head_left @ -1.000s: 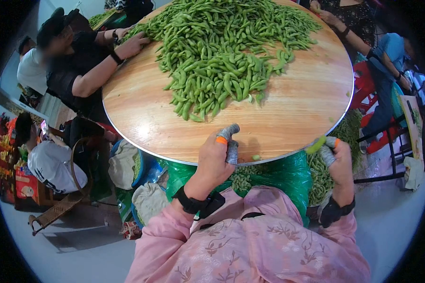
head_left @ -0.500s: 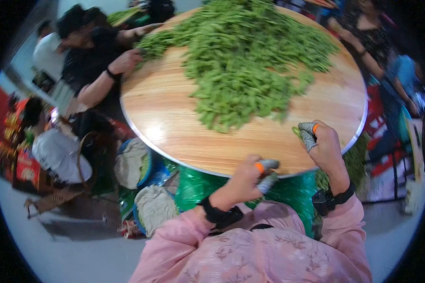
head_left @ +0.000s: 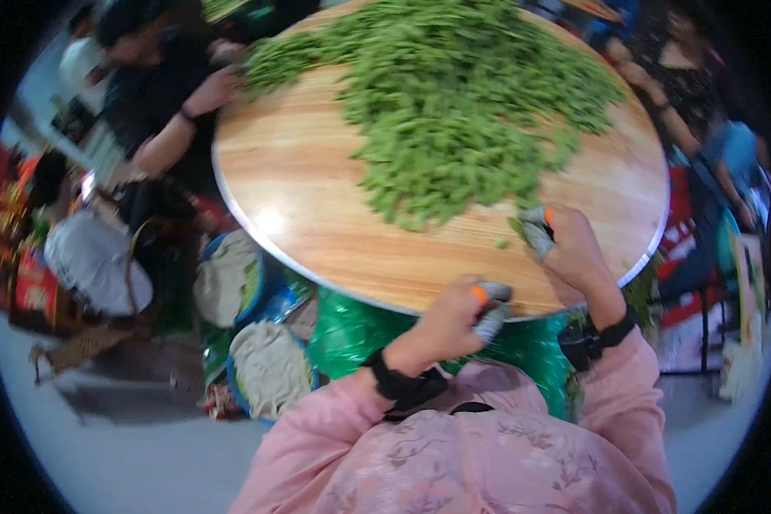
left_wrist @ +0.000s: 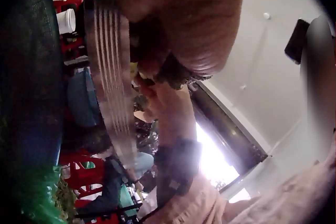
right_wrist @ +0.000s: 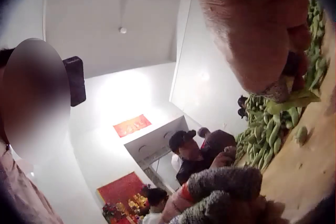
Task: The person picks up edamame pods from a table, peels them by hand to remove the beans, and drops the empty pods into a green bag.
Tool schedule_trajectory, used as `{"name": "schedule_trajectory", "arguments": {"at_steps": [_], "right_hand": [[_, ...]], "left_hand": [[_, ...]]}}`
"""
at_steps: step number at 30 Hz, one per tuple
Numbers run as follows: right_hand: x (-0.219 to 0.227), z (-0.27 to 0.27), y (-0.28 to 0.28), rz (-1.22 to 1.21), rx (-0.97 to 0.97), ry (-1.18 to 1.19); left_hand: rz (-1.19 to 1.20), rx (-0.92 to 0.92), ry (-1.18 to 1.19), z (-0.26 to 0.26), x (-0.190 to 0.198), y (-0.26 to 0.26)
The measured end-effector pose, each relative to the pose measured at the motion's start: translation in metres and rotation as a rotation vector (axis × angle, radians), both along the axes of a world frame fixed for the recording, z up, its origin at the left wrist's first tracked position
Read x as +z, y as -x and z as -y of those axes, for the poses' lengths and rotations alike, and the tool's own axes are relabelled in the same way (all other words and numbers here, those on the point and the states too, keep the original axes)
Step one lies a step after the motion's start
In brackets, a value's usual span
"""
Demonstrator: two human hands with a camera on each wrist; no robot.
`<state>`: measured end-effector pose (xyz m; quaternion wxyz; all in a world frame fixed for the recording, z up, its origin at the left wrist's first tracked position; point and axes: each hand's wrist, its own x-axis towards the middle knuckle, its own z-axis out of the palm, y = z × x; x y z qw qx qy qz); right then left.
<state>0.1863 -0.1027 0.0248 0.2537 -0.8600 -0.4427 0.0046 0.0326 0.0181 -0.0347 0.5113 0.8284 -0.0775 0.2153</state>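
Note:
My right hand is over the round wooden table, just in front of a big heap of green edamame pods. Its thumb and forefinger wear grey finger covers and pinch one green pod. A small loose pod lies on the wood close by. At the near rim is my left hand, its covered thumb and forefinger extended with a small gap between them. In the right wrist view those covered fingers show no pod; the left palm is hidden.
Green plastic hangs below the near rim, by my lap. Two cloth-covered blue tubs stand at the left. People sit around the table, one person's hand at the heap's left end. Red stools are at the right.
My right hand has come from beyond the right rim to the heap's near edge, carrying a pod. My left hand has shifted right along the near rim. The head view has swung.

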Motion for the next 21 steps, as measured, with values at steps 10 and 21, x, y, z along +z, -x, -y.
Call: {"name": "schedule_trajectory", "arguments": {"at_steps": [10, 21], "right_hand": [[-0.001, 0.148, 0.004, -0.16, -0.445, -0.313], [-0.096, 0.259, 0.014, -0.203, -0.82, 0.296]], "left_hand": [[-0.283, -0.048, 0.515, -0.002, 0.016, 0.001], [-0.306, -0.099, -0.71, -0.006, 0.039, -0.055]]}}
